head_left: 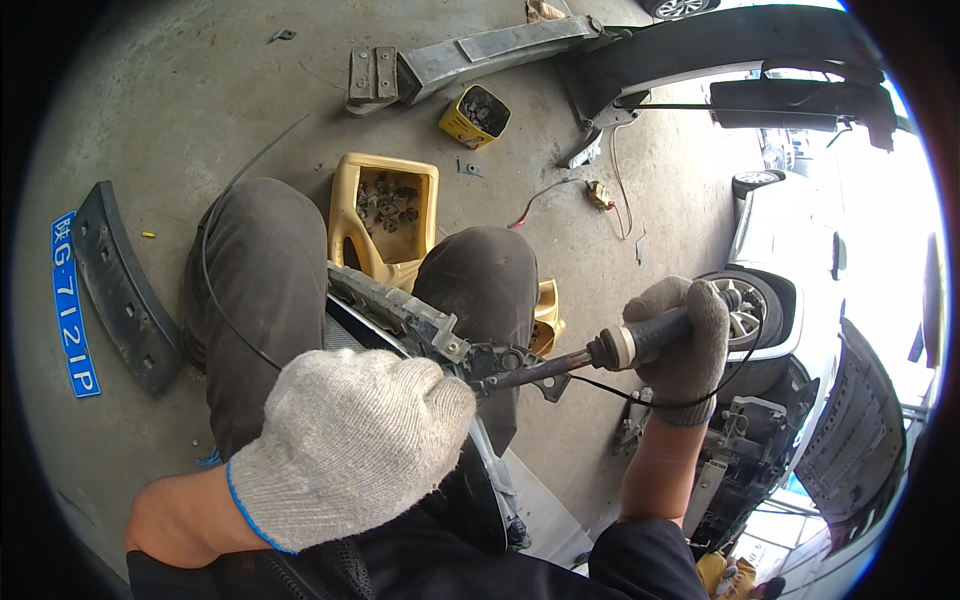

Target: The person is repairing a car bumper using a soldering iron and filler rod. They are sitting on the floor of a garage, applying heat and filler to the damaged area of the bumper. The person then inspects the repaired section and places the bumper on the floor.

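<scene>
Left hand (360,445), back upward and fingers curled into a closed fist, sits on the wearer's side of the cut-open jug (435,215); its underside is hidden, so I cannot tell what the fingers close on. A thin, dark strand (225,310) meets this glove and arcs up past the jug's left side. Right hand (690,340), off to the jug's lower right, wraps firmly round the dark handle of a long tool (540,373), forearm rising almost straight behind it. Both gloves are pale, coarse ribbed knit, the left one hemmed in blue. The tool has a cream collar and a slim metallic shaft slanting down toward the left fist, its far end close beside the glove. A dark cable (690,404) loops below the right hand. Just below the jug, between the knees, lies a grey, ribbed bracket-like part (400,315), hard-edged and angular; its near end runs under the left hand.
</scene>
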A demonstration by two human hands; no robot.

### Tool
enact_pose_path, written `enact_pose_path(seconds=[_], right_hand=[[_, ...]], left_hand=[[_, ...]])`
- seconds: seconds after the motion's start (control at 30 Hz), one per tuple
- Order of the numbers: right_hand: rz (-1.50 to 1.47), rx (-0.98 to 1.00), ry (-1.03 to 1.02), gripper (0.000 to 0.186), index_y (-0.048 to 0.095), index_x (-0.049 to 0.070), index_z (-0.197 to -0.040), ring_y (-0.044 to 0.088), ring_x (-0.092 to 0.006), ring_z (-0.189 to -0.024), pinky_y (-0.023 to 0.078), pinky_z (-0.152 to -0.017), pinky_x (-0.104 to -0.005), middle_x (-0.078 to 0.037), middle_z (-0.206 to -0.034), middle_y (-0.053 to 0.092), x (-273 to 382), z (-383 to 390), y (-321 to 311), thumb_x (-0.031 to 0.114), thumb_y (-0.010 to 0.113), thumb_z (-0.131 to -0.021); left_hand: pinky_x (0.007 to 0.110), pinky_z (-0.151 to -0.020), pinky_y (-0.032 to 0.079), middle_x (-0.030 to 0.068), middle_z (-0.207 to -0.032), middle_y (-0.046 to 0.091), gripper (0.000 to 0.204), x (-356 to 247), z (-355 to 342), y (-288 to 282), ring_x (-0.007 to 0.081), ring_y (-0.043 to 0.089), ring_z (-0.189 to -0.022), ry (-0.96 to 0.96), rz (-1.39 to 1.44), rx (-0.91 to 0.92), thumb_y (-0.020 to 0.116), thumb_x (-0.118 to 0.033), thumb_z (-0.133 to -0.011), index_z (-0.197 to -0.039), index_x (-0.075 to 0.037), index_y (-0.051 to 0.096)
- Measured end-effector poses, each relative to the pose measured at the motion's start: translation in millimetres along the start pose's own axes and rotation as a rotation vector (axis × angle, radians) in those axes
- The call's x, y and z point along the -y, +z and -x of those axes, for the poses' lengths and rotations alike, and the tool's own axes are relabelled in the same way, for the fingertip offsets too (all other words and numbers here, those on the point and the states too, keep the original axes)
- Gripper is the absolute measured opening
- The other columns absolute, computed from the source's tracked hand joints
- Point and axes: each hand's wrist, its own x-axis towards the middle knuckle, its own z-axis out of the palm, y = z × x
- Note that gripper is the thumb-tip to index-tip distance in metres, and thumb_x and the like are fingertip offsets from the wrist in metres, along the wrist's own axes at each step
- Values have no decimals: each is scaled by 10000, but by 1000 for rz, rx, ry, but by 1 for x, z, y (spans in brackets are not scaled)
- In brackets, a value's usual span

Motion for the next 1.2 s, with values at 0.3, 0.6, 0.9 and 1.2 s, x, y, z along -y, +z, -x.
enact_pose_path(seconds=[0.3,0.6,0.9,1.2], right_hand=[[17,-33,-29,590,636,-40,-814,551,-175,-494,471,-483,-301,-119,-656,621,1,-1,-1,521,519,-959],[-15,-16,-39,602,635,-49,-826,563,-182,-505,480,-488,-301,-139,-671,625,0,0,-3,525,514,-961],[15,-31,-76,607,632,-53,-823,557,-184,-521,475,-506,-295,-131,-678,619,1,1,1,526,512,-962],[25,-19,-99,598,628,-49,-833,556,-183,-537,470,-516,-294,-136,-702,624,-1,2,-2,522,510,-965]], left_hand=[[357,-513,516,78,-685,642,199,1,0,0,223,658,-592,3,-6,13,756,-196,-734,-870,-55,715],[356,-505,511,74,-669,627,190,-1,0,1,223,648,-580,-6,-22,13,753,-189,-729,-858,-56,706],[360,-510,512,74,-680,623,205,-2,0,0,228,655,-598,-17,-37,25,755,-189,-726,-870,-51,704],[367,-508,511,72,-679,618,211,-3,0,1,230,652,-596,-21,-49,41,755,-178,-709,-867,-49,702]])
